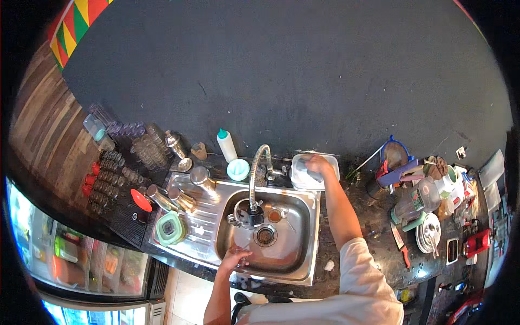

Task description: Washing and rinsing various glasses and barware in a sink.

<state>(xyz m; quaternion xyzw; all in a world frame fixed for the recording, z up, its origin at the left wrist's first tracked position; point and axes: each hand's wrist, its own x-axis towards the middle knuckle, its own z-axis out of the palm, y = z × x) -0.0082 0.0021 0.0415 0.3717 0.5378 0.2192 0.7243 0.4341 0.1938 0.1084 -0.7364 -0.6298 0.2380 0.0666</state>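
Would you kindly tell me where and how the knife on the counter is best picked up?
The knife is probably best held by its red handle, coming from above on the near side. The handle points toward the near edge of the counter and the blade points away, beside the plates, so that approach should keep clear of both.

Glossy metal sink (313,238), matt wall (292,76)
The faucet (252,179) looks like shiny metal, the tub (299,176) smooth translucent plastic, the countertop (336,252) glossy in patches; the side panel (43,114) shows streaked wood grain.
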